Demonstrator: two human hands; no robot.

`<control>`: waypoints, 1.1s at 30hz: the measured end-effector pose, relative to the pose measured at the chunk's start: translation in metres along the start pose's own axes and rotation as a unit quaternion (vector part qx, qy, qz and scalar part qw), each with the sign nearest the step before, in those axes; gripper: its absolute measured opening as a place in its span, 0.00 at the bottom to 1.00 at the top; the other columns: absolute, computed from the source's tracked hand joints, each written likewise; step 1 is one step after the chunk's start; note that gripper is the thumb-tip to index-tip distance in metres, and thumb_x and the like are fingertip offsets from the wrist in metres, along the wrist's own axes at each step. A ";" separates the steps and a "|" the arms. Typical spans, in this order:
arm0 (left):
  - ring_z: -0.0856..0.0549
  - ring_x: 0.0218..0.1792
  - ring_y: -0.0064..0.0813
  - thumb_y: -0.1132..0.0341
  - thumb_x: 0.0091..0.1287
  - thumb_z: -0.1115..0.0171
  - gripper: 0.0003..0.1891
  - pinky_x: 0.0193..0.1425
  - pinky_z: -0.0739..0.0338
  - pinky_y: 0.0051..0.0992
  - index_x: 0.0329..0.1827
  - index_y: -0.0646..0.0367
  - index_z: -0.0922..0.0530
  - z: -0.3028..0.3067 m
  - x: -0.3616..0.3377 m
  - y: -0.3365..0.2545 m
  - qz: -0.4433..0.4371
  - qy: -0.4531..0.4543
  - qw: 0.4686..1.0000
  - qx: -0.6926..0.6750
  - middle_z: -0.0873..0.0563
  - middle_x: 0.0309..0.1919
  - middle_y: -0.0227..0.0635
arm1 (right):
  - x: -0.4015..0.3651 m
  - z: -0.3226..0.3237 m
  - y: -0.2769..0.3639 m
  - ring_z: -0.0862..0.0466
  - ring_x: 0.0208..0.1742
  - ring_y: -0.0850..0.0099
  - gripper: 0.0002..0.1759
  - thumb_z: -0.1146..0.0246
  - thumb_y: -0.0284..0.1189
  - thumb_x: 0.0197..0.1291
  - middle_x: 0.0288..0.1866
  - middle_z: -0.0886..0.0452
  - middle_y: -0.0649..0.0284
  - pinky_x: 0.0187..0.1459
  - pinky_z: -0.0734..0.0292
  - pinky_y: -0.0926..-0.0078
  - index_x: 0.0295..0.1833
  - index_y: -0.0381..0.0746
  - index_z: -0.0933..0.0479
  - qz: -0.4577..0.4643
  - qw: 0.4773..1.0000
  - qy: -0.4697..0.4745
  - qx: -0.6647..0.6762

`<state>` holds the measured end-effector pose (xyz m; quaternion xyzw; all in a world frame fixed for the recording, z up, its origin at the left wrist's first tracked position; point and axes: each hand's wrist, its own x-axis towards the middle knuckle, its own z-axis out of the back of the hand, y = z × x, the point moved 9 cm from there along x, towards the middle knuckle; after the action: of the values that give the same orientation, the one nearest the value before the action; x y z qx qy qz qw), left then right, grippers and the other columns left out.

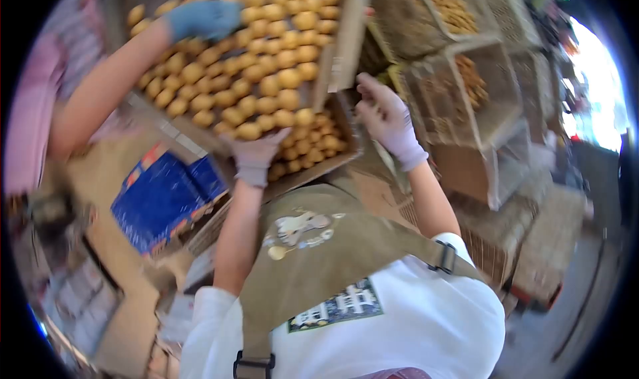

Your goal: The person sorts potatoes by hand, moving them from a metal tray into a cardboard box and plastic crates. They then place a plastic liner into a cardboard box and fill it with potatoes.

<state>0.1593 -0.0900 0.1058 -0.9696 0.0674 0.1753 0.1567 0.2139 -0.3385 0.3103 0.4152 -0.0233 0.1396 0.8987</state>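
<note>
Round yellow-brown items (268, 86) lie in rows on a large tray (160, 119). Below its edge, smaller round items (313, 144) fill a cardboard box (336, 164). My left hand (256, 156), in a pale glove, is at the tray's near edge above the box, thumb spread from the fingers; its fingertips are partly hidden at the items. To the right of the box my right hand (388, 117), also gloved, is raised with its fingers apart and nothing in it, close to the tray's cardboard side (346, 46).
A co-worker's blue-gloved hand (205, 19) reaches over the tray from the left. A blue package (160, 202) lies at the left. Clear bins (459, 99) with orange-brown pieces stand at the right, above cardboard boxes (549, 239).
</note>
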 end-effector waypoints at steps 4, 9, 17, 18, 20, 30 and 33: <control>0.47 0.82 0.49 0.19 0.64 0.63 0.49 0.75 0.54 0.75 0.83 0.39 0.45 0.020 -0.011 0.002 0.065 -0.152 0.982 -0.096 0.43 0.82 0.30 | 0.011 -0.122 0.058 0.22 0.67 0.55 0.27 0.33 0.39 0.59 0.65 0.21 0.53 0.70 0.33 0.51 0.65 0.47 0.22 0.231 0.941 0.142 -0.200; 0.40 0.79 0.43 0.24 0.69 0.60 0.46 0.75 0.50 0.70 0.82 0.44 0.44 0.041 -0.030 -0.012 0.028 -0.169 0.978 0.115 0.39 0.80 0.32 | 0.050 -0.161 0.020 0.24 0.68 0.54 0.28 0.36 0.46 0.61 0.66 0.20 0.55 0.73 0.37 0.52 0.66 0.49 0.22 0.002 0.935 0.251 -0.249; 0.41 0.79 0.46 0.18 0.63 0.56 0.55 0.77 0.50 0.67 0.82 0.51 0.47 0.022 -0.021 0.000 0.052 -0.170 0.976 -0.125 0.40 0.80 0.37 | 0.076 -0.182 0.014 0.39 0.80 0.44 0.36 0.37 0.57 0.61 0.80 0.36 0.49 0.78 0.48 0.42 0.74 0.59 0.27 0.079 0.905 0.207 -0.363; 0.43 0.80 0.46 0.17 0.62 0.56 0.56 0.77 0.52 0.68 0.82 0.51 0.47 0.024 -0.019 0.003 0.063 -0.187 0.970 -0.140 0.41 0.80 0.37 | 0.061 -0.193 0.015 0.49 0.83 0.37 0.37 0.36 0.58 0.60 0.84 0.46 0.48 0.78 0.57 0.34 0.74 0.62 0.28 0.093 0.888 0.260 -0.367; 0.44 0.81 0.46 0.17 0.61 0.57 0.56 0.76 0.53 0.69 0.82 0.49 0.47 0.024 -0.016 0.005 0.072 -0.198 0.966 -0.149 0.43 0.81 0.37 | 0.050 -0.197 0.005 0.52 0.83 0.37 0.38 0.36 0.59 0.59 0.86 0.50 0.52 0.80 0.59 0.39 0.75 0.64 0.29 0.092 0.862 0.328 -0.376; 0.55 0.84 0.45 0.20 0.64 0.60 0.51 0.73 0.66 0.79 0.84 0.42 0.51 0.021 -0.019 -0.001 0.072 -0.190 0.972 -0.119 0.49 0.84 0.34 | 0.076 -0.195 -0.012 0.30 0.74 0.40 0.26 0.33 0.51 0.59 0.81 0.35 0.62 0.71 0.32 0.49 0.63 0.59 0.18 0.025 0.917 0.336 -0.216; 0.54 0.84 0.49 0.20 0.65 0.62 0.51 0.73 0.67 0.79 0.85 0.41 0.53 0.003 -0.022 -0.011 0.035 -0.226 0.964 -0.138 0.51 0.84 0.35 | 0.112 -0.167 0.009 0.42 0.81 0.42 0.31 0.35 0.52 0.61 0.83 0.41 0.49 0.73 0.44 0.33 0.70 0.62 0.24 0.050 0.964 0.114 -0.237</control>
<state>0.1404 -0.0767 0.1138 -0.9142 0.0390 0.4024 0.0261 0.3070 -0.1813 0.2255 0.1700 0.0258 0.2210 0.9600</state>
